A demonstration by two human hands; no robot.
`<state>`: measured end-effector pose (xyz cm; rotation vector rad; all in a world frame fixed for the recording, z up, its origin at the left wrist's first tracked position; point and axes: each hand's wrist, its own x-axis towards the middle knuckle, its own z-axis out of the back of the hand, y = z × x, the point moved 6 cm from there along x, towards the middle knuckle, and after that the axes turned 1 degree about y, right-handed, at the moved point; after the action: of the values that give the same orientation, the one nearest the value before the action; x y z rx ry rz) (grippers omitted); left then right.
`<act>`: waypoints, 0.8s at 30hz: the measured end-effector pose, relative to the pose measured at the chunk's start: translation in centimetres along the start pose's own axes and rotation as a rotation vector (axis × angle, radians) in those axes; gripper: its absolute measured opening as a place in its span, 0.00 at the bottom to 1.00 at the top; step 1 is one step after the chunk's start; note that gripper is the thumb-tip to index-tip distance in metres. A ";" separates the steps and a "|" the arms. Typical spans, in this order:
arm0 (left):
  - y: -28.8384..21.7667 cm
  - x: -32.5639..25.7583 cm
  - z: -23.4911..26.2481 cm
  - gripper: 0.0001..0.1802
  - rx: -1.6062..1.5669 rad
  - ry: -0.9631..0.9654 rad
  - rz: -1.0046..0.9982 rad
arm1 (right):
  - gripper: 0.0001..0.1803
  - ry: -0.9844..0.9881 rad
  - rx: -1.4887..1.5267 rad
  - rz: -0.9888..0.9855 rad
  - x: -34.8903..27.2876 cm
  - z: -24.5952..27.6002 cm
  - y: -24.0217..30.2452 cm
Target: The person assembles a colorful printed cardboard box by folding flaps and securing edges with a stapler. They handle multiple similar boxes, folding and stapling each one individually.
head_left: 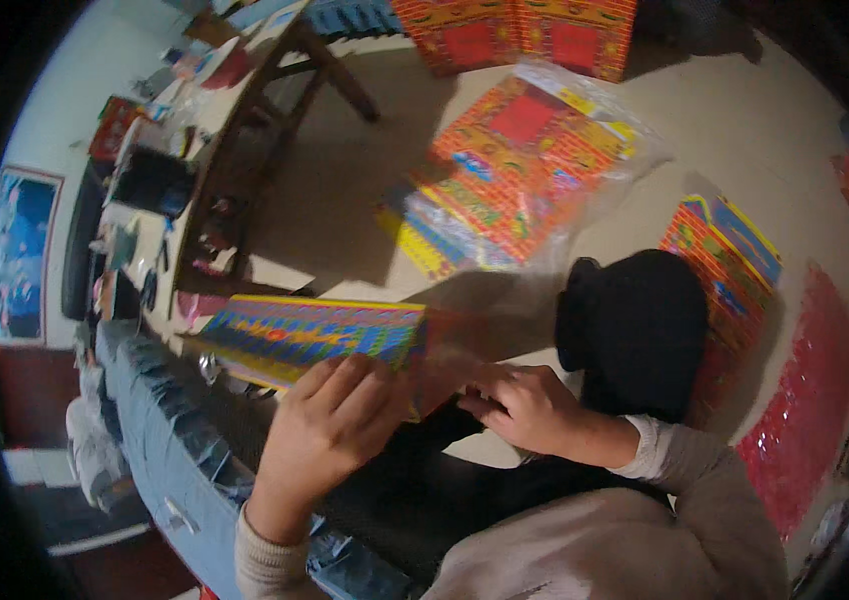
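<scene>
Over my lap is a folded piece of printed cardboard (320,332), blue, green and red with yellow edges. My left hand (335,425) is closed on its near edge, fingers bent over it and knuckles up. To the right, my right hand (535,408) is closed, with thumb and fingers pinched together near the cardboard's right end. Motion smears the area between the two hands, so what the right fingers hold, if anything, cannot be made out.
On the floor ahead lies a clear plastic bag (545,165) with red brick-patterned cardboard sheets. Another patterned piece (725,255) lies right of my knee (640,325). Patterned red panels (515,35) stand at the back. A cluttered table (235,110) and blue-covered sofa (160,430) are left.
</scene>
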<state>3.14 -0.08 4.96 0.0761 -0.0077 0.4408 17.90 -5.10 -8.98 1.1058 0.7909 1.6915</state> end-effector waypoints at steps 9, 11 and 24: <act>0.5 -1.4 -0.3 0.18 0.053 0.074 0.128 | 0.10 -0.616 0.115 -0.546 -5.5 20.7 -11.2; 0.5 -0.4 -0.3 0.19 0.060 0.084 0.113 | 0.13 -0.527 -0.019 -0.662 -10.5 22.8 -22.0; 2.1 -1.1 0.1 0.17 0.089 0.124 0.254 | 0.22 -0.014 -0.255 -1.087 -22.5 13.1 -44.5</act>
<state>1.25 1.29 5.18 0.1359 0.1254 0.6996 49.24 -9.93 -49.61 0.3508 0.8967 0.8127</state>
